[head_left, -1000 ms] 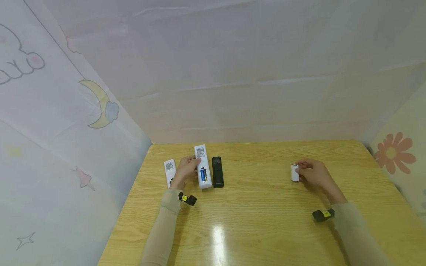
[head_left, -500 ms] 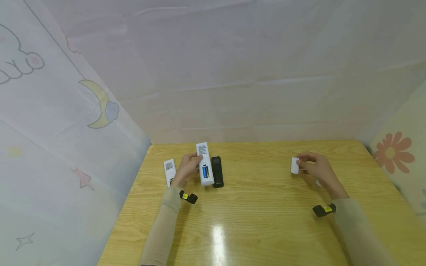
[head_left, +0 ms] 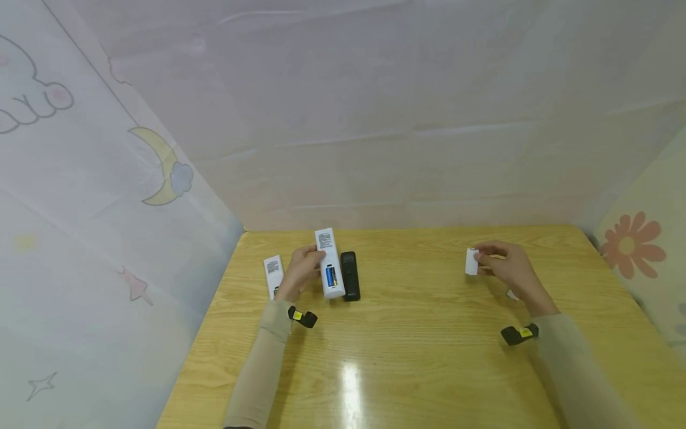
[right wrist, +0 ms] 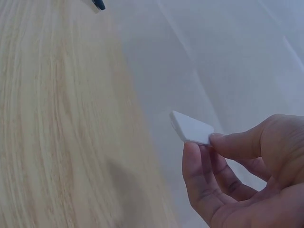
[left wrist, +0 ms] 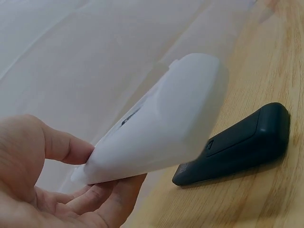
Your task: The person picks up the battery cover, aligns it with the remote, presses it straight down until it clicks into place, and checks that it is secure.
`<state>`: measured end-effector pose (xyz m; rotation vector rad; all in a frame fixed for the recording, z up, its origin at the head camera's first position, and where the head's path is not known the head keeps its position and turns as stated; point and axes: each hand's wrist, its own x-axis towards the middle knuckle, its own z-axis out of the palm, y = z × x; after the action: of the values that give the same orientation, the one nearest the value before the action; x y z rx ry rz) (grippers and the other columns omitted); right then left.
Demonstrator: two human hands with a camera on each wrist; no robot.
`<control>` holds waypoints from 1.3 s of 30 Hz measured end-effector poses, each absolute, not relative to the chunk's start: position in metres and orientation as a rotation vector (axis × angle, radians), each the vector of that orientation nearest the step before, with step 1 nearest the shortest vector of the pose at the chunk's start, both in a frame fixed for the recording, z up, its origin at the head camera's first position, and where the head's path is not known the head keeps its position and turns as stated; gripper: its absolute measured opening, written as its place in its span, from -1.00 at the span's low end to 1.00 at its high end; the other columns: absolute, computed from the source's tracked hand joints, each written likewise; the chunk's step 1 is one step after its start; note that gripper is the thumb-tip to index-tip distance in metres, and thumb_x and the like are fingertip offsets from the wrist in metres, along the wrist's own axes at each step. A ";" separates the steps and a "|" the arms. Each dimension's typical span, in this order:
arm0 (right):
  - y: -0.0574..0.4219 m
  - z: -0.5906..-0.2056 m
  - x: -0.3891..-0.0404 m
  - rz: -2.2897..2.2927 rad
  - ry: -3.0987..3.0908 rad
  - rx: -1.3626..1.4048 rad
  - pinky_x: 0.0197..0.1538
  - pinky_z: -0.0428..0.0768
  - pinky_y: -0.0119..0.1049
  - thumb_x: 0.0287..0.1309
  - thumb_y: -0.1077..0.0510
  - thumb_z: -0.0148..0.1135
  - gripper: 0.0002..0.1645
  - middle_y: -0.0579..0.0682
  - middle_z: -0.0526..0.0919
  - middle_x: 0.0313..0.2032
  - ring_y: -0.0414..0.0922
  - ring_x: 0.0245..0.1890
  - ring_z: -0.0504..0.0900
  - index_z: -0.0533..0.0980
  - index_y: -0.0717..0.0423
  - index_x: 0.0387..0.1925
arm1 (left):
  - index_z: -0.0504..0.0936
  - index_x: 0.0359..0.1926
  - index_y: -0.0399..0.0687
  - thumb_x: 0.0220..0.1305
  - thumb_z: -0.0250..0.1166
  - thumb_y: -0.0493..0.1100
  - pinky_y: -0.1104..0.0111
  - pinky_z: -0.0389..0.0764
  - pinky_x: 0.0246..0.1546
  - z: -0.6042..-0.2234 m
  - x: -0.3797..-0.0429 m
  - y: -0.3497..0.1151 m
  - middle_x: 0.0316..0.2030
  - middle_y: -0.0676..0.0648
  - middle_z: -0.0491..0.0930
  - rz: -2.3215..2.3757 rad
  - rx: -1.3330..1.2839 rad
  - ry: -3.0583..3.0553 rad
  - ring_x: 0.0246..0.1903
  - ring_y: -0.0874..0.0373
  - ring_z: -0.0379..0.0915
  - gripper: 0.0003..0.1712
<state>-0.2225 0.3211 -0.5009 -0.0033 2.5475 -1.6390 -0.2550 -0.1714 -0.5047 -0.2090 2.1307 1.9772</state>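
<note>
My left hand (head_left: 301, 273) grips a white remote control (head_left: 326, 256) by its side, thumb on top and fingers beneath, as the left wrist view shows. The remote is raised off the table, back side up. Its battery compartment lies uncovered, with blue batteries (head_left: 331, 276) inside. Far to the right, my right hand (head_left: 508, 269) pinches a small white battery cover (head_left: 471, 261) between thumb and fingers, above the table. In the right wrist view the cover (right wrist: 191, 128) is tilted at the fingertips.
A black remote (head_left: 351, 276) lies just right of the held one. Left of my left hand lies another white remote (head_left: 273, 274), partly hidden by the wrist. A small white piece (head_left: 512, 295) rests on the wooden table (head_left: 418, 357) beneath my right wrist. A fabric backdrop stands behind.
My left hand has raised the white remote slightly and shifted it right. My right hand has lifted the battery cover off the table and moved it a little left, revealing the small white piece.
</note>
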 end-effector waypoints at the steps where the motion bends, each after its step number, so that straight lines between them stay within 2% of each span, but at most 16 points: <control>1: 0.321 -0.500 -0.223 -1.638 2.543 0.001 0.03 0.82 -0.22 0.62 0.07 0.16 -0.43 0.36 0.48 0.30 -0.29 -0.18 0.76 0.43 0.34 0.44 | 0.29 0.56 -0.35 0.59 0.19 -0.10 0.05 0.71 0.26 -0.504 -0.255 -0.171 0.32 -0.34 0.55 1.978 -0.206 2.130 0.26 -0.20 0.59 -0.31; 5: 0.319 -0.495 -0.224 -1.665 2.516 0.001 0.06 0.82 -0.22 0.62 0.06 0.15 -0.42 0.29 0.47 0.29 -0.29 -0.14 0.74 0.42 0.32 0.45 | 0.29 0.56 -0.35 0.61 0.17 -0.09 0.04 0.71 0.26 -0.503 -0.256 -0.170 0.34 -0.34 0.54 1.963 -0.199 2.148 0.27 -0.20 0.58 -0.32; 10: 0.317 -0.489 -0.224 -1.717 2.490 0.001 0.10 0.81 -0.17 0.61 0.08 0.17 -0.44 0.10 0.52 0.15 -0.28 -0.11 0.68 0.43 0.36 0.42 | 0.27 0.58 -0.36 0.56 0.20 -0.09 0.06 0.72 0.25 -0.504 -0.259 -0.168 0.37 -0.33 0.52 1.954 -0.221 2.158 0.27 -0.20 0.59 -0.28; 13: 0.315 -0.486 -0.223 -1.738 2.482 0.002 0.10 0.81 -0.16 0.60 0.10 0.19 -0.45 0.05 0.53 0.10 -0.26 -0.10 0.67 0.44 0.38 0.40 | 0.26 0.58 -0.36 0.54 0.20 -0.10 0.06 0.72 0.25 -0.505 -0.260 -0.165 0.37 -0.33 0.52 1.956 -0.229 2.146 0.25 -0.19 0.60 -0.26; 18: 0.313 -0.488 -0.222 -1.748 2.496 -0.023 0.06 0.82 -0.21 0.61 0.12 0.18 -0.47 0.13 0.52 0.12 -0.24 -0.09 0.66 0.45 0.39 0.39 | 0.26 0.58 -0.36 0.55 0.20 -0.11 0.06 0.72 0.25 -0.507 -0.261 -0.159 0.36 -0.34 0.52 1.973 -0.236 2.117 0.20 -0.20 0.64 -0.26; 23: 0.312 -0.486 -0.227 -1.744 2.506 -0.037 0.08 0.81 -0.19 0.62 0.13 0.15 -0.47 0.19 0.49 0.20 -0.26 -0.08 0.64 0.44 0.40 0.41 | 0.27 0.56 -0.40 0.57 0.20 -0.12 0.10 0.74 0.23 -0.506 -0.263 -0.155 0.35 -0.36 0.53 2.009 -0.232 2.086 0.23 -0.22 0.64 -0.29; 30: 0.311 -0.482 -0.229 -1.760 2.511 -0.071 0.06 0.82 -0.17 0.61 0.17 0.16 -0.47 0.22 0.48 0.19 -0.34 -0.11 0.68 0.44 0.44 0.40 | 0.41 0.47 -0.41 0.60 0.19 -0.10 0.16 0.75 0.20 -0.507 -0.265 -0.150 0.29 -0.34 0.59 2.003 -0.216 2.091 0.21 -0.18 0.66 -0.39; 39: 0.309 -0.478 -0.229 -1.761 2.501 -0.081 0.02 0.83 -0.26 0.62 0.14 0.16 -0.46 0.24 0.47 0.22 -0.35 -0.11 0.71 0.43 0.43 0.41 | 0.41 0.49 -0.38 0.61 0.19 -0.08 0.15 0.74 0.22 -0.503 -0.264 -0.144 0.32 -0.31 0.58 1.988 -0.190 2.088 0.24 -0.19 0.64 -0.38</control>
<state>-0.2287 0.3095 -0.4777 -0.0813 2.5012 -1.7610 -0.2645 -0.1439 -0.5031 -0.1896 2.0880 1.9875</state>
